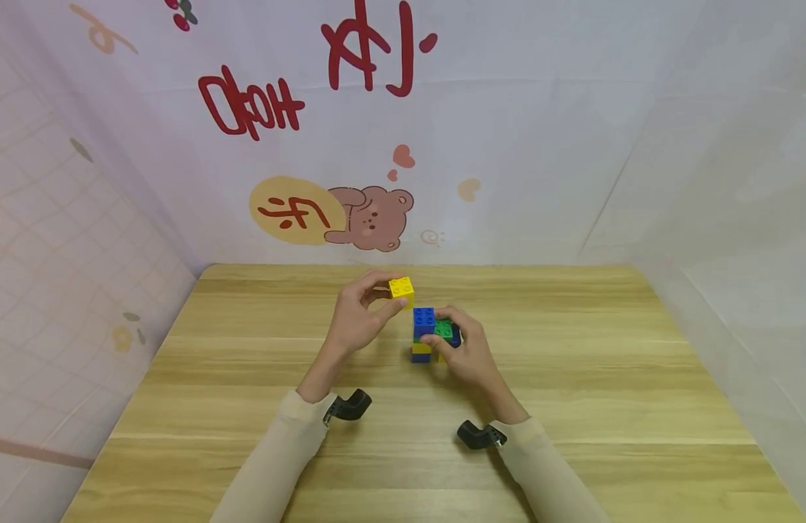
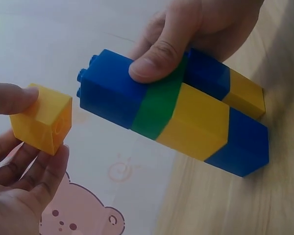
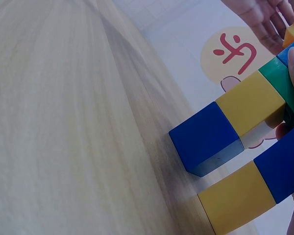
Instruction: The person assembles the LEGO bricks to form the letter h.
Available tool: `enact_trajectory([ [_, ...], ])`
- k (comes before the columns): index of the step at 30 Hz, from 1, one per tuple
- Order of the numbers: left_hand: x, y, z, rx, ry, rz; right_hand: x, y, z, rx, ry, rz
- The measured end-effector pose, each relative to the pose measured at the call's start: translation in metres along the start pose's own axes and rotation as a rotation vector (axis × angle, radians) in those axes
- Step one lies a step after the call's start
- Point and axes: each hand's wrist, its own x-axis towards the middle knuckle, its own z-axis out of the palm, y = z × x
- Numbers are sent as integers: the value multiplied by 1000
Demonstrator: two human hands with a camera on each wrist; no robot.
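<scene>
My left hand (image 1: 358, 316) pinches a yellow toy building block (image 1: 401, 289) between thumb and fingers, up and to the left of a block stack. From the top down, the near column shows a blue block (image 2: 112, 88), a green block (image 2: 159, 107), a yellow block (image 2: 196, 122) and a blue block (image 2: 242, 142). Beside it, a shorter column has a dark blue block (image 3: 284, 164) over a yellow block (image 3: 237, 198). With its thumb across the blue and green blocks, my right hand (image 1: 469, 352) grips the stack from the right. Studs show on the green top (image 1: 444, 329).
Everything is over a wood-grain table (image 1: 278, 349). Behind it rises a pale wall covering (image 1: 527, 145) with a printed bear (image 1: 374, 218) and red characters. Black curved mounts (image 1: 352, 405) sit at both sleeve cuffs.
</scene>
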Motion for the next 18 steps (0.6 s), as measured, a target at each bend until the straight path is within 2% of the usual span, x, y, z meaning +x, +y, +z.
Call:
enact_trajectory([
  [18, 4, 6, 13, -38, -84, 37, 1, 0, -2, -14, -14, 32],
])
